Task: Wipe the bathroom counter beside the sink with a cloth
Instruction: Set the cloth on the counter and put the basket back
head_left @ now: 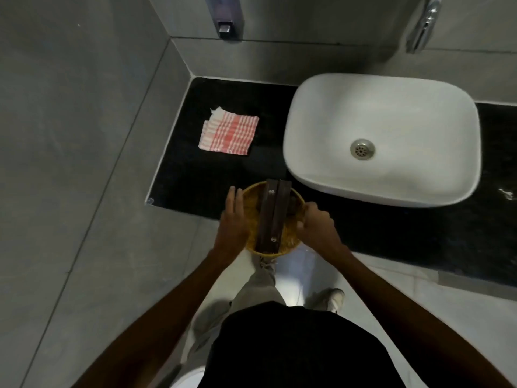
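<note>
A folded red-and-white checked cloth (228,133) lies flat on the black counter (184,175), left of the white basin (383,135). Neither hand touches the cloth. At the counter's front edge, both hands hold a round yellow woven basket (291,239) with a dark brown double handle (272,217) across its top. My left hand (233,222) presses against the basket's left side, fingers extended upward. My right hand (316,222) grips its right rim with curled fingers. The basket's inside is mostly hidden by the handle.
Grey tiled walls close off the counter at the left and back. A wall-mounted soap dispenser (225,21) hangs above the back edge, and a chrome tap (423,23) sits above the basin. The pale floor and my shoes (330,299) show below the counter edge.
</note>
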Available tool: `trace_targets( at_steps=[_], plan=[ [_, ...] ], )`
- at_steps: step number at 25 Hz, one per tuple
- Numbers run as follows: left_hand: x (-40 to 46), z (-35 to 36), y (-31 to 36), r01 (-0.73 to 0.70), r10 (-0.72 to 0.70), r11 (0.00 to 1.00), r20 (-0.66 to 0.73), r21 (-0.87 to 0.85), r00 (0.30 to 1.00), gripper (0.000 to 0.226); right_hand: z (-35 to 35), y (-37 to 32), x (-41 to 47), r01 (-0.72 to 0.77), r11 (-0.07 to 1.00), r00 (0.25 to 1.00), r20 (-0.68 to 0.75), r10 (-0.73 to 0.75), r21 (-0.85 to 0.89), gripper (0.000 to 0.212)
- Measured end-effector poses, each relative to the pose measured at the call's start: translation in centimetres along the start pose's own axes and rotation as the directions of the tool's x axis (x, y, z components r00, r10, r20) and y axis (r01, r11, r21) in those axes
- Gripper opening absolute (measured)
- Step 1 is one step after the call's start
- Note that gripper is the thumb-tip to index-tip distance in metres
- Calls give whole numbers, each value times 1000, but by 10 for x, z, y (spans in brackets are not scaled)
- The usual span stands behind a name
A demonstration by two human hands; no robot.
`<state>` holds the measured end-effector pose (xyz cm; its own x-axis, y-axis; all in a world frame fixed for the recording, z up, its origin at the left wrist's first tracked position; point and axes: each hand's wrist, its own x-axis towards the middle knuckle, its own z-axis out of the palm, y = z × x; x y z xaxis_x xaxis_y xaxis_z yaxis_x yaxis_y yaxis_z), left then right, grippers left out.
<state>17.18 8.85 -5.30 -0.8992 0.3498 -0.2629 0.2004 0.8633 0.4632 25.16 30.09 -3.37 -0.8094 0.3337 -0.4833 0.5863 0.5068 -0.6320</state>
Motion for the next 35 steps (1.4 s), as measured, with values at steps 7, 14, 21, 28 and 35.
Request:
trace_targets(
  at_steps=[7,14,21,28,35],
  plan=[
    [103,-97,-111,11,-11,1000,9,0,1000,87,67,-140,88,44,999,996,76,-44,0,30],
    [143,-102,-145,65,-60,996,79,-62,995,93,75,-156,123,-41,999,999,9,41,-15,51],
    [279,-127,-83,376,-364,875,98,-304,926,94,55,-195,246,-303,821,928,-47,370,484,35],
    [324,-100,-52,485,-402,803,285,-348,870,58,59,-216,279,-312,764,937,51,345,565,53],
    [233,-144,70,267,-190,466,199,-844,961,37,-87,-183,191,23,719,995,-85,50,694,22]
  ],
)
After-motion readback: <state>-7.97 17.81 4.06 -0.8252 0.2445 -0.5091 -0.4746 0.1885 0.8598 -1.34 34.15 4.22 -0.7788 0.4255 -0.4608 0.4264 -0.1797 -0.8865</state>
